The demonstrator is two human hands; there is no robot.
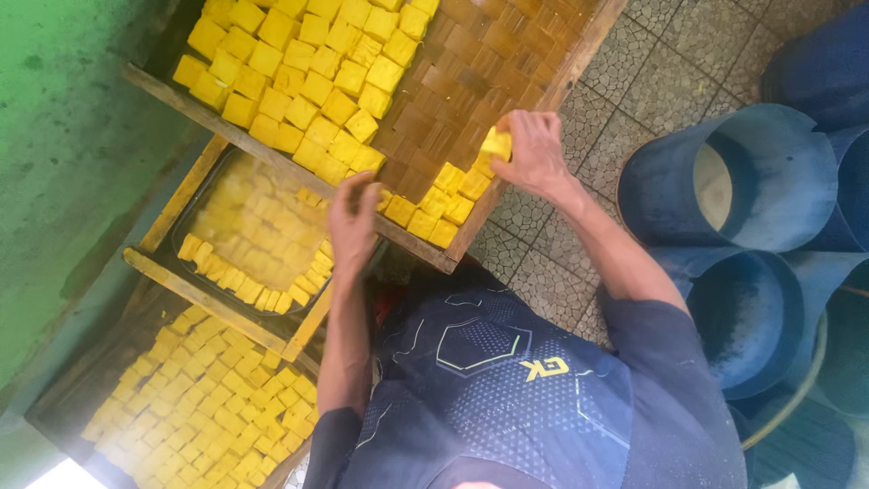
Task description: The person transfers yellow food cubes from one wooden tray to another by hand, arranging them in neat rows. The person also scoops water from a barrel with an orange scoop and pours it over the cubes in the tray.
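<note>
my right hand (534, 149) pinches one yellow tofu cube (497, 142) at the wooden tray (579, 50) edge; left hand (351, 217) open over cubes; tray's right half bare; three blue barrels (769, 181) crowd right.

Packages: none in view.
Labels: none on the trays or barrels.
Signs: none.
Screens: none.
Printed mark: yellow logo (549, 367) on the dark blue shirt (507, 389).

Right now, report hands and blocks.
Right hand pinching a yellow block over the woven tray. Left hand at the tray's near edge, grip unclear. Nothing blocking.
</note>
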